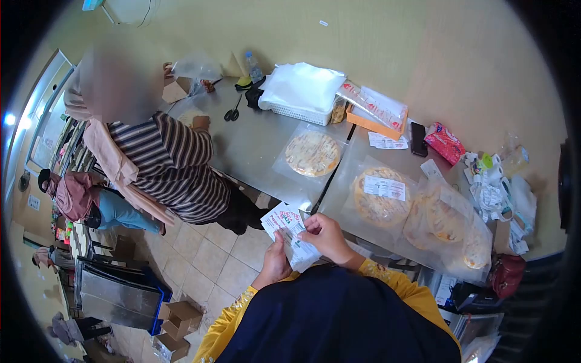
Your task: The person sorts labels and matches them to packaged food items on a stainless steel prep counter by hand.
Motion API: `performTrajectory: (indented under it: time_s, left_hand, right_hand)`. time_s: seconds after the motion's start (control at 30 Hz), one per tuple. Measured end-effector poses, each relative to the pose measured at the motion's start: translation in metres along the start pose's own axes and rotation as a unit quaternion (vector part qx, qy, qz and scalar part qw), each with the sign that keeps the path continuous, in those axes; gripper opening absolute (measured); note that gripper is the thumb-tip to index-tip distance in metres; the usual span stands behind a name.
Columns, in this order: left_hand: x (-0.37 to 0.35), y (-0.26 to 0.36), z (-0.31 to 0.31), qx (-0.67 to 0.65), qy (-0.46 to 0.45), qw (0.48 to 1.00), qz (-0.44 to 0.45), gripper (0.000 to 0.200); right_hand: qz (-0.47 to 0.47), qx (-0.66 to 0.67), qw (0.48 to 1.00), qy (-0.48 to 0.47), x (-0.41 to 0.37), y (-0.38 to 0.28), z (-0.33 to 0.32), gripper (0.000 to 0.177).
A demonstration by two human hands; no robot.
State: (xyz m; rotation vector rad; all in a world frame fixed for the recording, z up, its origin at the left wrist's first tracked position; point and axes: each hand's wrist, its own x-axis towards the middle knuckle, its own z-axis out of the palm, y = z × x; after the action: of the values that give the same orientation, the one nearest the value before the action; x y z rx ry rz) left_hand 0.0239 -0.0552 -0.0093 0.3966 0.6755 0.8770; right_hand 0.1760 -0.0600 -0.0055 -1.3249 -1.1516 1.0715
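Observation:
Close to my body, below the table's front edge, my left hand (276, 261) is closed on a stack of printed labels (287, 225). My right hand (327, 235) pinches at the stack's right side, its fingertips on the labels. Beyond my hands, on the metal table (242, 145), lies a bagged round flatbread (313, 152). To its right is another bagged round flatbread (369, 206), with labels (385, 187) on top. Farther right, several more flatbreads (445, 219) lie overlapping in clear bags.
A co-worker in a striped top (175, 157) stands at the left, hands at the table. Scissors (232, 109), a white basket (296, 114), an orange box (375, 124), a phone (418, 139) and a red packet (445, 144) line the back. Cardboard boxes (180, 319) stand on the floor.

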Motion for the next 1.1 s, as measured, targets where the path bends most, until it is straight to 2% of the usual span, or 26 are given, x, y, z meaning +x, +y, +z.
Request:
performTrajectory:
  time_s: [0.1,0.2,0.33,0.53,0.63,0.7,0.77,0.83,0.9,0.97,1.1]
  left_hand:
    - [-0.001,0.007,-0.020,0.027,0.023,0.999,-0.017,0.050]
    - [0.002,0.026,-0.023,0.092,0.032,0.995,0.012,0.046]
    - [0.017,0.071,-0.052,0.096,0.024,0.994,-0.055,0.045]
    - [0.050,0.150,-0.111,0.079,-0.019,0.987,-0.138,0.046]
    - [0.069,0.180,-0.139,0.067,-0.025,0.983,-0.170,0.046]
    - [0.077,0.205,-0.147,0.075,-0.032,0.979,-0.185,0.046]
    - [0.090,0.214,-0.168,0.075,-0.023,0.978,-0.193,0.045]
    - [0.096,0.224,-0.176,0.076,-0.016,0.977,-0.198,0.044]
    - [0.100,0.232,-0.179,0.107,0.002,0.972,-0.208,0.042]
    - [0.103,0.240,-0.180,0.136,0.021,0.968,-0.211,0.040]
    - [0.111,0.253,-0.189,0.146,-0.007,0.963,-0.227,0.039]
  right_hand:
    - [0.028,0.074,0.996,-0.045,0.010,0.017,0.009,0.017]
    - [0.055,0.086,0.993,-0.062,0.023,0.028,0.025,0.015]
    - [0.090,0.069,0.992,-0.048,0.046,0.028,0.057,0.016]
    - [0.193,0.171,0.965,-0.040,0.092,0.048,0.123,0.017]
    - [0.298,0.312,0.901,0.027,0.107,0.059,0.140,0.018]
    - [0.297,0.391,0.861,0.133,0.112,0.090,0.144,0.014]
    - [0.282,0.477,0.796,0.244,0.111,0.108,0.144,0.011]
    - [0.284,0.441,0.797,0.300,0.108,0.155,0.128,0.012]
    - [0.283,0.429,0.796,0.321,0.106,0.169,0.110,0.013]
    - [0.264,0.416,0.780,0.385,0.117,0.159,0.104,0.011]
    - [0.237,0.393,0.754,0.470,0.157,0.141,0.104,0.014]
